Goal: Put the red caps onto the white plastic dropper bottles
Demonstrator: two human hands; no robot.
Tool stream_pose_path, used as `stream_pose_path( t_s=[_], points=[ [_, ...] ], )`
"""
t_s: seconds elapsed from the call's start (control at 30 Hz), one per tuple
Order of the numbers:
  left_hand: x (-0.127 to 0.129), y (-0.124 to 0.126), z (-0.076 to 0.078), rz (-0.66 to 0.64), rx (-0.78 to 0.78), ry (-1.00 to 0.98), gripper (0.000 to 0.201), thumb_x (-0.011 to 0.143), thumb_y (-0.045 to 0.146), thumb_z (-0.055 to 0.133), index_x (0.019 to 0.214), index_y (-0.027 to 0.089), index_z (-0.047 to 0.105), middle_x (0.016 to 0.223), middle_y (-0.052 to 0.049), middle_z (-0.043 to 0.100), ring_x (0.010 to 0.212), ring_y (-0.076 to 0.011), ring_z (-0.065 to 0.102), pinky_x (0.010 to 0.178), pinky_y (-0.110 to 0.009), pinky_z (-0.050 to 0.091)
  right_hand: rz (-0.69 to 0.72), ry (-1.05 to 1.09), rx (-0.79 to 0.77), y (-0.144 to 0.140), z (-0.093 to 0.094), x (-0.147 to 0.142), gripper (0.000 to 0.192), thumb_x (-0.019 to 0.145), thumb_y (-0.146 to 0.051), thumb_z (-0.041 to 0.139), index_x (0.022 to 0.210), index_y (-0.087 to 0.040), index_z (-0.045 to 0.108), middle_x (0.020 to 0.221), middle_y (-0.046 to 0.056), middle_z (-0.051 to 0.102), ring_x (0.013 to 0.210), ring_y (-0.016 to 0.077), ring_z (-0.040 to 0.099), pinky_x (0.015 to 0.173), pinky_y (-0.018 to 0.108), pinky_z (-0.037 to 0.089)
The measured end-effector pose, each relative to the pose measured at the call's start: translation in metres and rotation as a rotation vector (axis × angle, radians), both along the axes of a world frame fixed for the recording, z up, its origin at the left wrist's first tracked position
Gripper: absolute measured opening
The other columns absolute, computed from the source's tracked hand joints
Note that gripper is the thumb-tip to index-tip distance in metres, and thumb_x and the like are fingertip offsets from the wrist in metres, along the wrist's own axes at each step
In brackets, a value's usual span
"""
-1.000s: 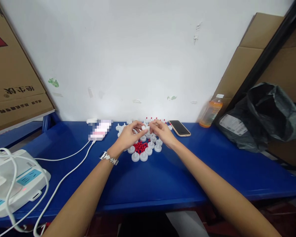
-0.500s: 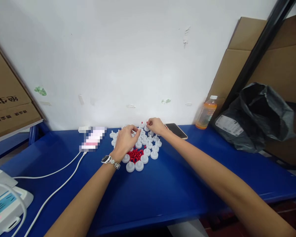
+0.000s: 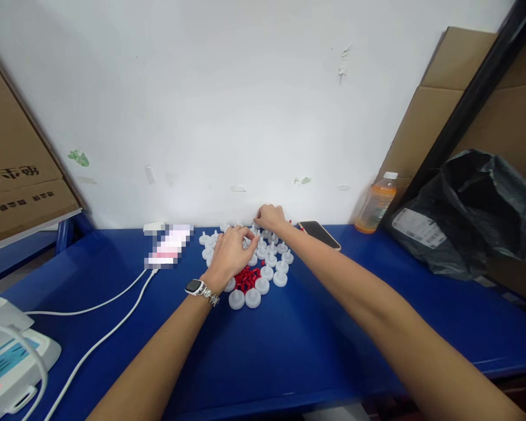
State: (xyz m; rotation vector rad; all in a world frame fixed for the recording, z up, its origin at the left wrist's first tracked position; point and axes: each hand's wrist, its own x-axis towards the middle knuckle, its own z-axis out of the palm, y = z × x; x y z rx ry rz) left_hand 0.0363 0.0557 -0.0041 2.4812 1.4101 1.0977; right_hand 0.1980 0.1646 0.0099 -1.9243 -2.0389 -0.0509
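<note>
Round white plastic caps with upright nozzles [image 3: 253, 298] stand in a cluster on the blue table [image 3: 263, 351]. In the gap among them lies a heap of small red tip caps [image 3: 246, 279]. Over the left part of the cluster is my left hand [image 3: 233, 252], its fingers curled and thumb drawn in towards them; anything between them is too small to make out. My right hand [image 3: 270, 217] reaches to the back of the cluster by the wall, fingers pinched together at a white cap. Its fingertips and what they grip are mostly hidden.
A dark-screened phone [image 3: 319, 235] lies right of the cluster. Further right are an orange drink bottle [image 3: 377, 203] and a black plastic bag [image 3: 464, 216]. On the left are a blurred-out device [image 3: 170, 245], white cables [image 3: 100, 337] and a power strip [image 3: 21, 351].
The view has shifted slightly. My right hand has moved left along the back of the cluster, covering where red-tipped nozzles showed. My left hand stays over the caps with its fingers curled.
</note>
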Motion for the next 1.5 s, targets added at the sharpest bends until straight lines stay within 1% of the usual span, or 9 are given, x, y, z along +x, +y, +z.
stream_pose_path(
  t_s=[0.2, 0.3, 0.4, 0.53, 0.7, 0.93, 1.17, 1.33, 1.5],
  points=[
    [-0.006, -0.002, 0.003, -0.050, 0.009, -0.039, 0.023, 0.094, 0.041, 0.051, 0.093, 0.021, 0.062, 0.097, -0.007, 0.066, 0.091, -0.0247, 0.060, 0.081, -0.039, 0.044, -0.014, 0.168, 0.119, -0.032, 0.009, 0.003, 0.021, 0.088, -0.030, 0.055, 0.089, -0.018, 0.071, 0.091, 0.010, 0.075, 0.093, 0.0221, 0.065, 0.091, 0.036, 0.038],
    [-0.005, -0.005, 0.002, -0.069, 0.052, -0.104, 0.026, 0.093, 0.039, 0.053, 0.112, 0.021, 0.057, 0.111, -0.008, 0.062, 0.091, -0.0225, 0.061, 0.084, -0.039, 0.046, 0.117, 0.580, 0.159, -0.071, 0.009, 0.009, 0.018, 0.083, -0.034, 0.061, 0.083, -0.017, 0.068, 0.081, 0.006, 0.072, 0.077, 0.0180, 0.064, 0.074, 0.029, 0.043],
    [-0.001, -0.013, 0.002, -0.117, 0.050, -0.170, 0.038, 0.093, 0.041, 0.055, 0.125, 0.021, 0.049, 0.117, -0.009, 0.058, 0.091, -0.0206, 0.061, 0.081, -0.037, 0.048, 0.272, 1.032, 0.062, -0.108, 0.002, 0.010, 0.024, 0.078, -0.040, 0.065, 0.079, -0.016, 0.064, 0.072, 0.003, 0.068, 0.065, 0.0138, 0.058, 0.062, 0.025, 0.041],
    [0.002, -0.022, 0.003, -0.238, 0.051, -0.186, 0.038, 0.094, 0.040, 0.054, 0.126, 0.021, 0.049, 0.110, -0.007, 0.059, 0.090, -0.0190, 0.059, 0.078, -0.033, 0.049, 0.287, 1.296, 0.031, -0.135, -0.011, 0.005, 0.038, 0.075, -0.054, 0.067, 0.069, -0.018, 0.055, 0.063, -0.002, 0.057, 0.057, 0.0105, 0.046, 0.053, 0.023, 0.034],
    [-0.004, -0.026, 0.010, -0.369, 0.074, -0.144, 0.037, 0.095, 0.034, 0.053, 0.130, 0.022, 0.049, 0.103, -0.006, 0.061, 0.084, -0.0172, 0.057, 0.079, -0.031, 0.048, 0.364, 1.325, 0.057, -0.142, -0.019, -0.004, 0.045, 0.082, -0.061, 0.057, 0.065, -0.022, 0.042, 0.054, -0.007, 0.035, 0.049, 0.0092, 0.031, 0.047, 0.024, 0.025],
    [-0.007, -0.034, 0.021, -0.417, 0.044, -0.163, 0.033, 0.094, 0.038, 0.056, 0.123, 0.022, 0.057, 0.090, -0.002, 0.062, 0.076, -0.0145, 0.055, 0.074, -0.028, 0.044, 0.381, 1.429, 0.047, -0.146, -0.018, -0.013, 0.049, 0.084, -0.062, 0.053, 0.060, -0.022, 0.038, 0.052, -0.006, 0.032, 0.048, 0.0092, 0.026, 0.047, 0.025, 0.023],
    [0.008, -0.037, 0.018, -0.389, -0.251, -0.489, 0.038, 0.092, 0.055, 0.052, 0.088, 0.018, 0.058, 0.064, 0.003, 0.049, 0.058, -0.0111, 0.045, 0.056, -0.024, 0.035, 0.326, 1.201, 0.279, -0.155, -0.012, -0.022, 0.051, 0.092, -0.061, 0.043, 0.059, -0.022, 0.037, 0.055, -0.004, 0.035, 0.053, 0.0110, 0.031, 0.052, 0.026, 0.028],
    [-0.008, -0.023, 0.015, -0.298, -0.538, -0.649, 0.058, 0.093, 0.067, 0.036, 0.067, 0.018, 0.054, 0.048, 0.004, 0.040, 0.048, -0.0117, 0.040, 0.052, -0.026, 0.034, 0.266, 1.108, 0.372, -0.160, -0.007, -0.012, 0.048, 0.096, -0.055, 0.037, 0.061, -0.022, 0.039, 0.056, -0.003, 0.039, 0.055, 0.0129, 0.036, 0.055, 0.027, 0.031],
    [-0.030, -0.009, 0.010, -0.264, -0.376, -0.494, 0.048, 0.090, 0.061, 0.049, 0.073, 0.018, 0.057, 0.064, 0.001, 0.052, 0.061, -0.0131, 0.049, 0.058, -0.026, 0.040, 0.444, 0.735, 0.177, -0.162, -0.008, 0.001, 0.038, 0.092, -0.040, 0.049, 0.061, -0.020, 0.039, 0.057, -0.004, 0.041, 0.057, 0.0117, 0.038, 0.058, 0.027, 0.029]
  ],
)
